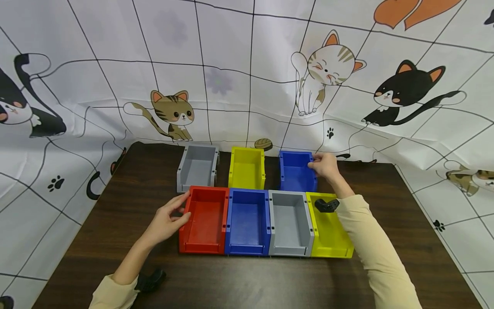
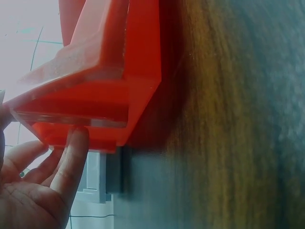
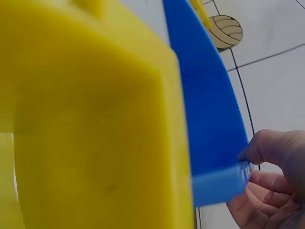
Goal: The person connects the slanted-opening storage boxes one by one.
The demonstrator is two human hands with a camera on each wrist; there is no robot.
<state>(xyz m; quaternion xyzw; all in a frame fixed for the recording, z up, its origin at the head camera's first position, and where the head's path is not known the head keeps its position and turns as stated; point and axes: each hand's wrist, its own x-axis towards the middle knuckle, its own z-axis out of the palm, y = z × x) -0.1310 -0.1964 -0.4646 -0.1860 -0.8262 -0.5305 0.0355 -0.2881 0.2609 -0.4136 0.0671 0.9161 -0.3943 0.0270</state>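
My right hand (image 1: 325, 165) pinches the right rim of the back blue bin (image 1: 298, 171). In the right wrist view its thumb lies over the blue rim (image 3: 217, 183), with the other fingers outside the wall. My left hand (image 1: 165, 221) is at the left side of the red bin (image 1: 204, 219). In the left wrist view, extended fingers (image 2: 71, 162) touch the red bin's outer side (image 2: 143, 62). Beside the red bin stand a front blue bin (image 1: 248, 221), a grey bin (image 1: 291, 221) and a yellow bin (image 1: 332, 242), partly hidden by my right sleeve.
Behind the front row stand another grey bin (image 1: 198, 165) and another yellow bin (image 1: 247, 167), with gaps between them. All sit on a dark wooden table (image 1: 247, 283). A white cat-print cloth (image 1: 231, 51) hangs behind it. Black wrist cameras are on both arms.
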